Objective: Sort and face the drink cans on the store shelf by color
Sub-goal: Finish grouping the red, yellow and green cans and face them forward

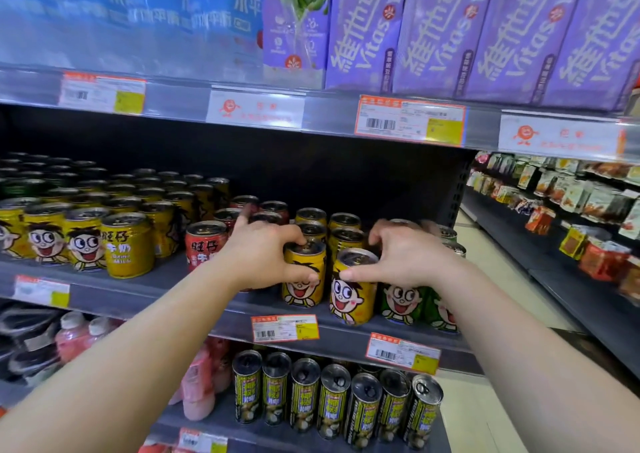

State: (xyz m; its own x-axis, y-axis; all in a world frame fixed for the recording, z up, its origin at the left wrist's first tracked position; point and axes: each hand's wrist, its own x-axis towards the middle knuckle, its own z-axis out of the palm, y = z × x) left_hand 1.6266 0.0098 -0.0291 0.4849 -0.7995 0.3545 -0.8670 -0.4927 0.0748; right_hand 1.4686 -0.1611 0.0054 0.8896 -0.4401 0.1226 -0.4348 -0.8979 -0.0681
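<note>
Head view: hands [266,255] [405,255] grip yellow cans [304,279] [353,293] at shelf edge [166,289] (bare gap leftward)

2 hands [266,248], 7 tall cans [334,400] below, 5 purple cartons [433,29], 2 green cans [401,300]

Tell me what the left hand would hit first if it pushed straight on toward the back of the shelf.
Probably the red cans just behind the left hand, which grips a yellow can; its index finger already points at them. Depth is hard to judge.
</note>
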